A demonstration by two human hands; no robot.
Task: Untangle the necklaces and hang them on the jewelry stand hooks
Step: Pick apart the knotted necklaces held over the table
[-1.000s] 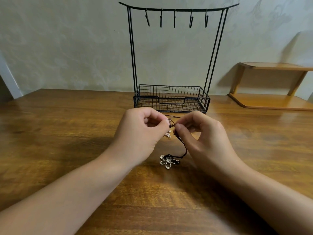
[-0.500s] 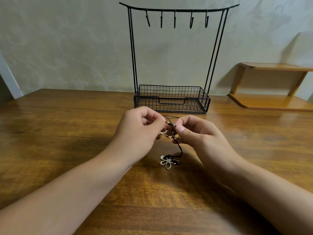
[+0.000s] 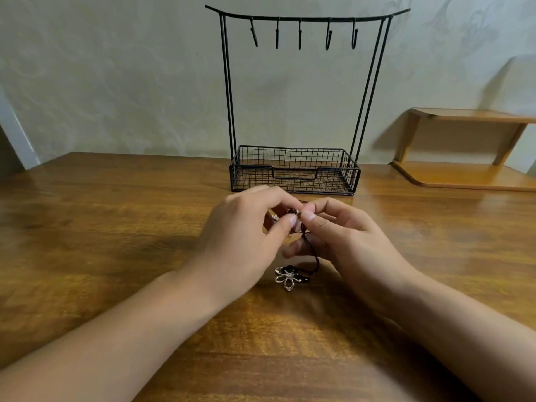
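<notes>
A black wire jewelry stand (image 3: 301, 17) rises at the back of the wooden table, with several bare hooks (image 3: 300, 36) under its top bar. Just in front of its basket, my left hand (image 3: 246, 242) and my right hand (image 3: 348, 242) meet fingertip to fingertip and pinch the tangled necklaces (image 3: 295, 216), dark cords with small metal beads. One black cord (image 3: 314, 258) drops from my right hand to a silver flower pendant (image 3: 287, 278) that lies on the table between my wrists. Most of the tangle is hidden by my fingers.
The stand's mesh basket (image 3: 294, 181) sits directly behind my hands. A low wooden shelf (image 3: 470, 172) stands at the back right against the wall. The table (image 3: 101, 227) spreads wide to both sides.
Both hands have shifted slightly and re-pinched the knot closer together. A small metal bead now shows at my left thumb. The flower pendant has stayed where it lay.
</notes>
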